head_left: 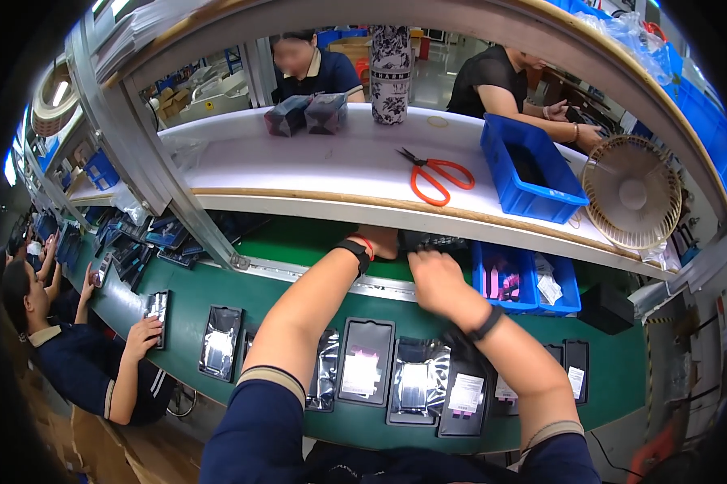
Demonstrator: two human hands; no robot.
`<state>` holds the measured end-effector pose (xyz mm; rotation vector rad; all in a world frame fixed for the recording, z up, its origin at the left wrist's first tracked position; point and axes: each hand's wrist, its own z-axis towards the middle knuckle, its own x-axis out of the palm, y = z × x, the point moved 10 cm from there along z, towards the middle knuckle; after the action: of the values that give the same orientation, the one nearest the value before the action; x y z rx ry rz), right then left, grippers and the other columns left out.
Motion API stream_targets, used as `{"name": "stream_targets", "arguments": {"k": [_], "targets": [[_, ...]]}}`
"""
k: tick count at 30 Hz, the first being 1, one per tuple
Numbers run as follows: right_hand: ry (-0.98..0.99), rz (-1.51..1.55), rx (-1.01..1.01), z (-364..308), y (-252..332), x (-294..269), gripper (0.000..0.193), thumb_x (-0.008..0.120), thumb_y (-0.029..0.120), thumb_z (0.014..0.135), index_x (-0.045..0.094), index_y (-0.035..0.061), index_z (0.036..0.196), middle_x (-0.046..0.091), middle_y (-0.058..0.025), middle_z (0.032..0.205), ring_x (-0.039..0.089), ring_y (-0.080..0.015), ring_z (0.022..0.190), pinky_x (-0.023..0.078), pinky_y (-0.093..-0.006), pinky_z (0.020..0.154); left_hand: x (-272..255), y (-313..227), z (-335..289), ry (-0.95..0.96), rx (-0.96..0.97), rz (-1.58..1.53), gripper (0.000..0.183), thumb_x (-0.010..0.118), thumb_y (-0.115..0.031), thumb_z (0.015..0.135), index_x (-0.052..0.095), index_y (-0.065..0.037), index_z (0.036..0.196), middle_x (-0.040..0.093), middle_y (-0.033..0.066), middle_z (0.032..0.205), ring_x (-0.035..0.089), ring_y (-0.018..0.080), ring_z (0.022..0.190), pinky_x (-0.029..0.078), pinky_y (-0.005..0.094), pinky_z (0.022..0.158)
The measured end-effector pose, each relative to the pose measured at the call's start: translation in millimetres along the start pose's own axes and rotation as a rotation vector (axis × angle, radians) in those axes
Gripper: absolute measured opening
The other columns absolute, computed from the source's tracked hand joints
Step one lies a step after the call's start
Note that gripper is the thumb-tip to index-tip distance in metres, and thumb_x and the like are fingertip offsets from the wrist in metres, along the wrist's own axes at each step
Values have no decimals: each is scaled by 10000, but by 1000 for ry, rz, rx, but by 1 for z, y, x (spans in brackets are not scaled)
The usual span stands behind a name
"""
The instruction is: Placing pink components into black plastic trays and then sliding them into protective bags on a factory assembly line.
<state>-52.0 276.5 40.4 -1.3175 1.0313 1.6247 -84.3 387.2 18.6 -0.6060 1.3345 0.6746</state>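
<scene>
Dark packet (438, 241) beside left hand (384, 242), just beyond right hand (440, 280), hands' grip impossible to tell.

Left forearm (300, 315) forward, right fingers (429, 261) bent

On the white shelf (299, 169), orange-handled scissors (422, 163) lie near a blue bin (545, 202); a black-and-white patterned cylinder (390, 77) stands upright farther back; a round caged fan (631, 194) stands just beside the bin; beyond the shelf are a person in navy (335, 74) and a person in black (488, 85).
</scene>
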Motion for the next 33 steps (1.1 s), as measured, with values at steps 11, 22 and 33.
{"name": "stream_targets", "arguments": {"k": [11,22,33], "targets": [[-168,-3,38,72,-25,17,340,502,92,828,551,-17,1147,522,-225,1210,461,-352,1178,343,-416,1013,5,-7,-13,185,72,5,449,571,-96,685,582,-9,1125,572,204,1152,510,350,1127,393,400,976],[-251,139,-10,-121,55,-65,354,534,-11,741,565,28,1092,627,-211,990,622,-358,844,499,-423,711,25,63,-22,11,-118,-171,404,492,-7,786,587,-125,1161,507,168,1261,472,326,1181,402,386,980],[-115,51,172,-245,64,-1,660,673,327,746,468,-66,1234,472,-295,1251,462,-412,1177,326,-540,989,-81,-69,-161,-227,143,-38,526,533,15,682,477,34,1204,520,259,1213,538,387,1083,471,408,892]]}}
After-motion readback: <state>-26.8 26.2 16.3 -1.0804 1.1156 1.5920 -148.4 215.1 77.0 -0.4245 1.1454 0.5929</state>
